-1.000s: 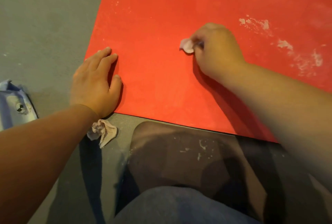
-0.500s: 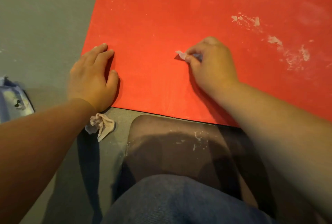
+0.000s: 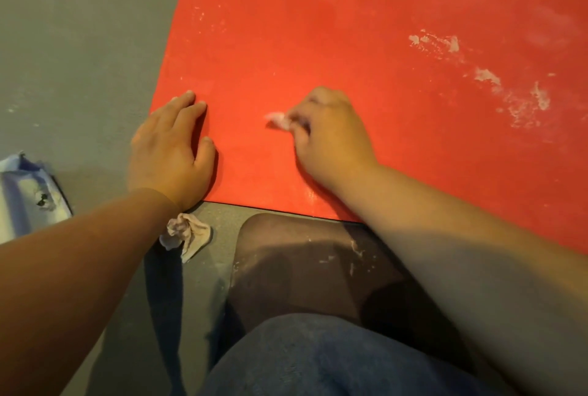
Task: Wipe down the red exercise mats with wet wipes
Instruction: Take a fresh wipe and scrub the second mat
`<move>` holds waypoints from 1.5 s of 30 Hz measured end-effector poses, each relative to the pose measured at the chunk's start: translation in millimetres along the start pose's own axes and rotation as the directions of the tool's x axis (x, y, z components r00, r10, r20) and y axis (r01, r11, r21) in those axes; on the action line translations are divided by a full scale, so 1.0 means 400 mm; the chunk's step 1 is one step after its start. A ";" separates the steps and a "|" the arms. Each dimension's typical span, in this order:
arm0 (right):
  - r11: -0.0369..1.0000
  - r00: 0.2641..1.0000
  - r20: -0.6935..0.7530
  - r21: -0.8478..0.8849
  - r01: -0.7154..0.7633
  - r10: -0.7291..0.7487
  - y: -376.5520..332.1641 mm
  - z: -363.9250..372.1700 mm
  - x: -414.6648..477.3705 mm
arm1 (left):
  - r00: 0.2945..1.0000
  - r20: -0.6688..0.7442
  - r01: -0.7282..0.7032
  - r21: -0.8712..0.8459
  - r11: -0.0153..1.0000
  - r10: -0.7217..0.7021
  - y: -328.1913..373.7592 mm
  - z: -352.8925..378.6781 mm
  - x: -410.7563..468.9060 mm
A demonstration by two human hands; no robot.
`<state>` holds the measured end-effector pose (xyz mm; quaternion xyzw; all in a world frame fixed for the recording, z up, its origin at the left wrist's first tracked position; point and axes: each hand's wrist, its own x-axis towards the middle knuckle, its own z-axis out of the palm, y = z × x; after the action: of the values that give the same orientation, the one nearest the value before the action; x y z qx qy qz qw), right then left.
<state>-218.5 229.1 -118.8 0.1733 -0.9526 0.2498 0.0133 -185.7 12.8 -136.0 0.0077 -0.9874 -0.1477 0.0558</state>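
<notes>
A red exercise mat covers the floor ahead of me, with pale smears on its right part. My right hand grips a small crumpled wet wipe and holds it against the mat near the front edge; the hand is blurred. My left hand lies flat with straight fingers on the mat's near left corner. A second, used wipe lies crumpled on the grey floor just below my left wrist.
Grey floor runs along the mat's left side. A pale blue wipes pack lies at the left edge of view. My knee in dark tights and a blue garment sit just before the mat's front edge.
My right hand has drawn the wipe toward me and leftward across the mat. My left hand has stayed flat on the corner.
</notes>
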 end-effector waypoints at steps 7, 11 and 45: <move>0.994 0.997 0.060 0.097 0.043 -0.049 0.050 -0.059 -0.068 | 0.999 0.036 0.018 0.033 0.999 -0.019 0.003 -0.010 0.010; 0.984 0.984 -0.108 -0.088 -0.152 0.143 0.141 -0.095 0.030 | 1.000 0.011 -0.011 0.144 0.990 0.009 0.004 -0.014 0.049; 0.990 0.991 -0.134 -0.138 -0.030 0.011 0.133 -0.022 0.275 | 0.992 0.057 0.109 0.014 0.994 -0.109 -0.024 0.001 0.075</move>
<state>-340.2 240.9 -124.0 0.1452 -0.9664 0.1939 0.0861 -215.4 2.9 -135.7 0.0577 -0.9875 -0.1451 0.0190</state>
